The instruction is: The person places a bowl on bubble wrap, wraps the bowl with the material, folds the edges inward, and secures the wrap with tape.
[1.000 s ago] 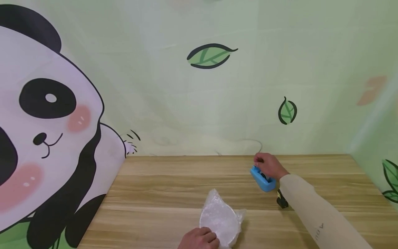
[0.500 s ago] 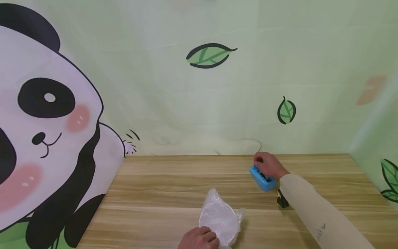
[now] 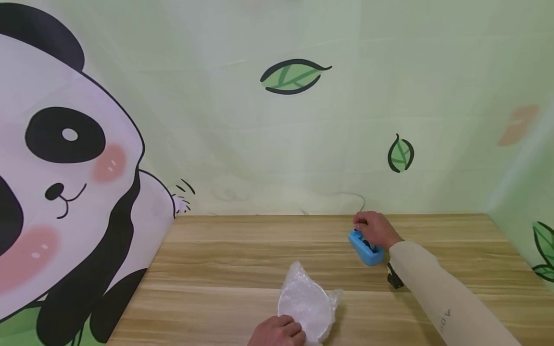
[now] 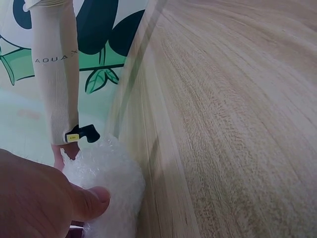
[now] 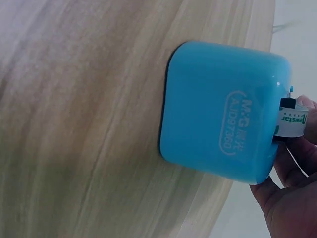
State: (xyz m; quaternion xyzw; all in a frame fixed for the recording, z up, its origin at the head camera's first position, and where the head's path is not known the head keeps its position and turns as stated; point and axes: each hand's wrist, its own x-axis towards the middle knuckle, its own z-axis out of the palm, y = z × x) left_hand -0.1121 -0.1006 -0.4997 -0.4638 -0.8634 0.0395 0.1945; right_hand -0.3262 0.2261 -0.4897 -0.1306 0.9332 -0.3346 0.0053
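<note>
A round, flat item in bubble wrap (image 3: 306, 305) lies near the table's front. My left hand (image 3: 278, 331) grips its lower left edge; in the left wrist view, the thumb (image 4: 99, 196) presses on the wrap, and what is inside cannot be made out. Farther back and to the right stands a blue tape dispenser (image 3: 368, 254), its lettered end (image 5: 223, 111) large in the right wrist view. Over its front end, the fingers of my right hand (image 3: 377, 231) are curled in a pinch at the tape, whose free end they hide. The tape roll (image 5: 291, 121) sits in the dispenser.
The wood-grain table (image 3: 207, 269) meets a pale green wall cloth (image 3: 216, 120) printed with a panda and leaves. A small black device (image 3: 395, 278) with a yellow label is worn at my right wrist, below the beige sleeve (image 3: 437, 283).
</note>
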